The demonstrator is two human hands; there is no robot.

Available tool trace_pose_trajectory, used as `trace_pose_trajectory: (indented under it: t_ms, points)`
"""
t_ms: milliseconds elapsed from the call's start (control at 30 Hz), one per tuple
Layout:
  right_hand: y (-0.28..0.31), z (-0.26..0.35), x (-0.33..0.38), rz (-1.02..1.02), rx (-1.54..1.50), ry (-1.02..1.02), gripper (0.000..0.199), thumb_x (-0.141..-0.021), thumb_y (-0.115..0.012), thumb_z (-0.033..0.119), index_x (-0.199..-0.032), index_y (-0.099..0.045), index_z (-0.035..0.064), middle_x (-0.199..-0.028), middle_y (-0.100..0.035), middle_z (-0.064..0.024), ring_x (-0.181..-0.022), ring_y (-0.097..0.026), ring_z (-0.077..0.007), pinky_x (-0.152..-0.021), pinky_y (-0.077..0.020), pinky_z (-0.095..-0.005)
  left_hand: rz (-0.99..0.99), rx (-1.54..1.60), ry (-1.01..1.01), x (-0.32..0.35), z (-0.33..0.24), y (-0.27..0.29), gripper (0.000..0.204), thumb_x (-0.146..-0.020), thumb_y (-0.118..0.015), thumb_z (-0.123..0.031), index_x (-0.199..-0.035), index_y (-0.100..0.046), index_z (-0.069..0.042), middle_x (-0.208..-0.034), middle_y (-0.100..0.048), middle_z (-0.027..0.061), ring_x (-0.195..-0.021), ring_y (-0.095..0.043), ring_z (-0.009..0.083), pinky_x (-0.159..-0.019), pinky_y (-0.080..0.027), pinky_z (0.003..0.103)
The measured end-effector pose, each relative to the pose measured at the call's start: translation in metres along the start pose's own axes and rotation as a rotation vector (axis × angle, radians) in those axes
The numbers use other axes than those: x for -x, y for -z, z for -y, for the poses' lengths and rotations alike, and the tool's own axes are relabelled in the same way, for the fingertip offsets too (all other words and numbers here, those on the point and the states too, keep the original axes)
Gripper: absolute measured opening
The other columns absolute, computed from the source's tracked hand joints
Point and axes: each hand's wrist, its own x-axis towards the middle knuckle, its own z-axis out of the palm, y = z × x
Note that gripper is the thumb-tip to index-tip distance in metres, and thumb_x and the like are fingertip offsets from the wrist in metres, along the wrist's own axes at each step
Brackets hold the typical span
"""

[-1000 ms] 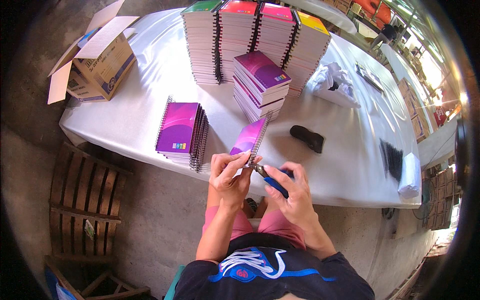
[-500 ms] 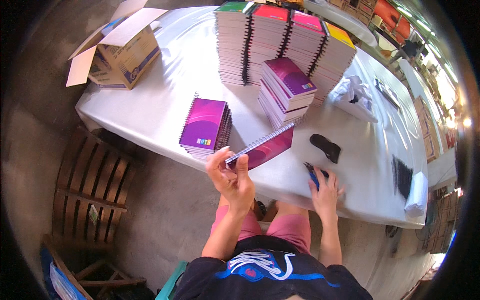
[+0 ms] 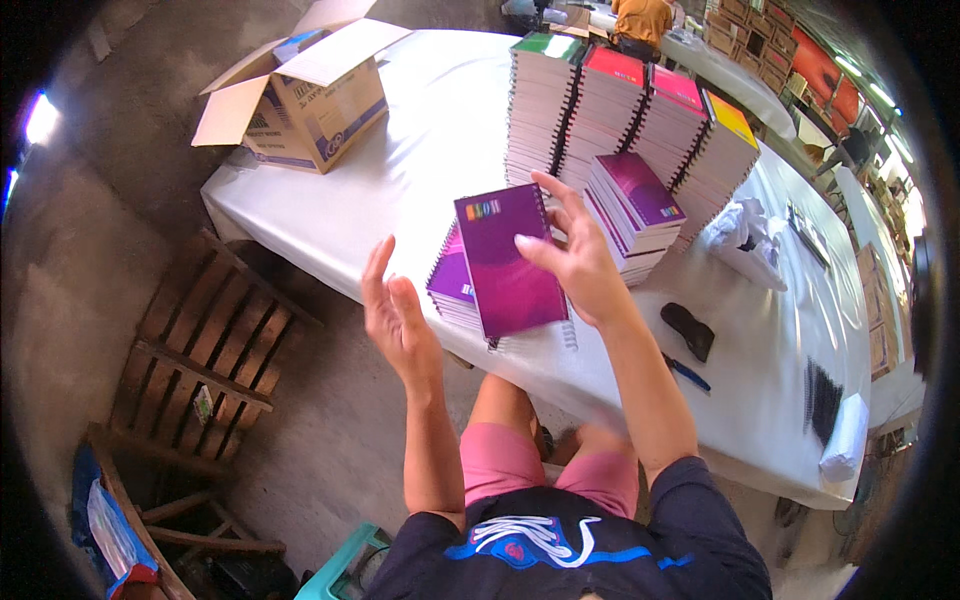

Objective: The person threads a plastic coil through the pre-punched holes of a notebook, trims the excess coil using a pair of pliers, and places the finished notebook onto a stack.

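Note:
A purple spiral notebook [image 3: 510, 275] hangs tilted over the table's near edge, its metal coil along the right side. My right hand [image 3: 583, 250] pinches it at that coil edge, thumb on the cover. To its left, my left hand [image 3: 400, 325] is raised with fingers apart, touching nothing. Partly hidden behind the held notebook is a low pile of purple spiral notebooks [image 3: 452, 280]. A taller stack of purple-covered books [image 3: 640, 192] stands behind my right hand. Right of my right forearm lie blue-handled pliers [image 3: 690, 376], partly covered by it, and a black elongated object [image 3: 687, 332].
Tall stacks of spiral notebooks [image 3: 600, 115] with green, red, pink and yellow covers stand at the back. An open cardboard box [image 3: 325, 115] sits far left. A white plastic bag [image 3: 745, 240], black coils [image 3: 822, 400] and a white roll [image 3: 846, 440] occupy the right side.
The notebook has passed from my left hand to my right and now shows its cover upright. My right hand has let go of the pliers, which lie on the table. My left hand has opened.

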Motion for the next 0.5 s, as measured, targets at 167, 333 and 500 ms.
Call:
trace_pose_trajectory:
  t_ms: [167, 333, 500]
  points:
    - [-0.011, -0.063, -0.042, -0.21, 0.111, -0.113, 0.058, -0.079, -0.07, 0.005, -0.128, -0.04, 0.0004, -0.104, -0.055, -0.0134, -0.087, -0.06, -0.0172, -0.074, -0.0528, -0.0274, 0.152, -0.013, 0.294, 0.02, 0.064, -0.013, 0.064, -0.097, -0.04, -0.05, -0.132, -0.046, 0.002, -0.131, -0.051, 0.0199, -0.121, -0.049, 0.0286, -0.101, -0.037, 0.038]
    - [-0.011, -0.075, -0.041, -0.266, 0.787, 0.009, 0.055, -0.071, -0.077, 0.019, -0.112, -0.046, 0.0005, -0.097, -0.061, -0.0171, -0.085, -0.064, -0.0302, -0.077, -0.0516, -0.038, 0.099, -0.053, 0.269, 0.027, 0.076, -0.026, 0.04, -0.098, -0.048, -0.031, -0.115, -0.058, 0.004, -0.112, -0.061, 0.0147, -0.103, -0.056, 0.0189, -0.091, -0.043, 0.03]
    - [-0.004, -0.089, -0.038, -0.229, 1.06, -0.064, 0.057, -0.076, -0.068, 0.043, -0.116, -0.05, 0.0059, -0.113, -0.057, -0.015, -0.114, -0.05, -0.0299, -0.092, -0.0408, -0.0492, -0.013, 0.043, 0.312, 0.031, 0.078, -0.033, 0.032, -0.099, -0.048, -0.026, -0.106, -0.062, 0.002, -0.099, -0.064, 0.009, -0.091, -0.057, 0.0131, -0.083, -0.046, 0.026]
